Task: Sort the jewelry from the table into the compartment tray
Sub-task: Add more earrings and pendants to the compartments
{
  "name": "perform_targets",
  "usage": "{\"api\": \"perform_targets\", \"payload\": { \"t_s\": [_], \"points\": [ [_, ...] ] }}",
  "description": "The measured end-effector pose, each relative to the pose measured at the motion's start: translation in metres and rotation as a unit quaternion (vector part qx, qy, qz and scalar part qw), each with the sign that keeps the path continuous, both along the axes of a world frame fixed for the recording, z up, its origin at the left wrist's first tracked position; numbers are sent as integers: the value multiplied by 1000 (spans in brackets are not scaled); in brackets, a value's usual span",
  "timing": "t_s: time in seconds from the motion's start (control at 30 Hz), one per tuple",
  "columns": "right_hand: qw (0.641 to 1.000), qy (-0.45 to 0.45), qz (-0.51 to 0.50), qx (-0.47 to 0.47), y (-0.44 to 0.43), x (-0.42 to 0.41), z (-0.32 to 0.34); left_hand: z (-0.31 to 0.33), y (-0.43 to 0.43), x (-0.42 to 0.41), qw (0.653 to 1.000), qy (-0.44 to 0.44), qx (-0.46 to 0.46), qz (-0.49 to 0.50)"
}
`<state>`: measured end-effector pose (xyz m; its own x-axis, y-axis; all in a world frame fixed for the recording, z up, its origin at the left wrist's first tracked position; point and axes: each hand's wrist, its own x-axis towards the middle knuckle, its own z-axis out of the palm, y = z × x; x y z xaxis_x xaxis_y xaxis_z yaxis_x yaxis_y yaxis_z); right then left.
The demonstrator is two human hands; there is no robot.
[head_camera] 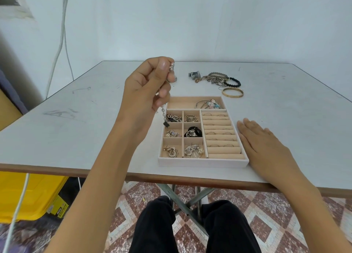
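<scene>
Our left hand [146,88] pinches a dangling chain [163,112] over the compartment tray [202,162]. Our right hand [266,144] lies flat on the tabletop [76,138].

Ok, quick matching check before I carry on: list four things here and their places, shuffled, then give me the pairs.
Things:
1. plain gold metal bangle
2. gold heart-shaped earrings
3. silver chain with black charm
4. right hand

Places:
A. flat on the white table, right of the beige compartment tray
B. dangling from the left hand
C. on the table beyond the tray
D. tray's nearest left compartment

Pairs: 1-C, 2-D, 3-B, 4-A
</scene>
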<state>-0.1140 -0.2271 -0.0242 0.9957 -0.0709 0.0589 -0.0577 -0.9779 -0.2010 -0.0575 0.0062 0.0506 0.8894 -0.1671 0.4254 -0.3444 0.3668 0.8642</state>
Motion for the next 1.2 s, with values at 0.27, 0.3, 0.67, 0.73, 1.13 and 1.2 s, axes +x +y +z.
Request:
{"api": "perform_targets", "payload": {
  "t_s": [0.27,0.3,0.67,0.73,1.13,1.2],
  "points": [
    [1000,-8,-2,17,1,-1,0,-24,-7,-14,999,21,46,-16],
    [1000,-8,-2,17,1,-1,0,-27,-7,-15,998,27,48,-16],
    [1000,-17,0,15,0,0,-1,-46,-1,-21,992,24,121,-11],
    [1000,-16,-1,15,1,0,-1,-47,2,-22,989,10,149,-11],
    [999,-22,-3,24,1,0,-1,-44,28,-30,932,-38,361,16],
    [999,-22,-3,26,0,0,-1,-43,30,-31,919,-47,390,28]
  ]
}}
